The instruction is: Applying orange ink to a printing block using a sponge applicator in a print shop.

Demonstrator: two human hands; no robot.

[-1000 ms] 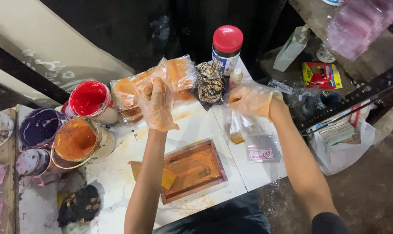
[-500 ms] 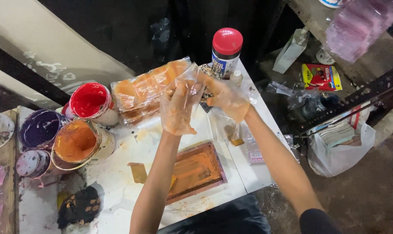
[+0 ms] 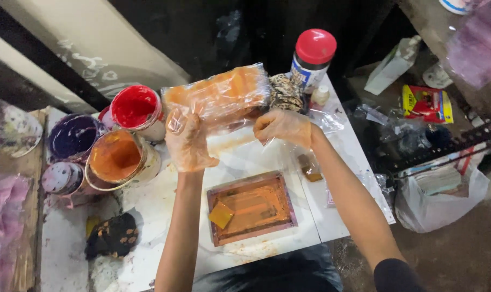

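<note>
Orange-stained tray (image 3: 252,208) nearest on the white counter (image 3: 332,216), gloved left hand (image 3: 188,141) and right hand (image 3: 283,127) gripping a crinkled clear plastic bag (image 3: 218,96) of orange pieces, red-lidded jar (image 3: 312,59) at one o'clock

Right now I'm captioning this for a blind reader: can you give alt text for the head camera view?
Two gloved hands, left hand and right hand, hold a clear plastic bag of orange pieces above a white table. Below them lies an orange-stained screen frame; open pots of red paint, orange paint and purple paint stand at left.
</note>
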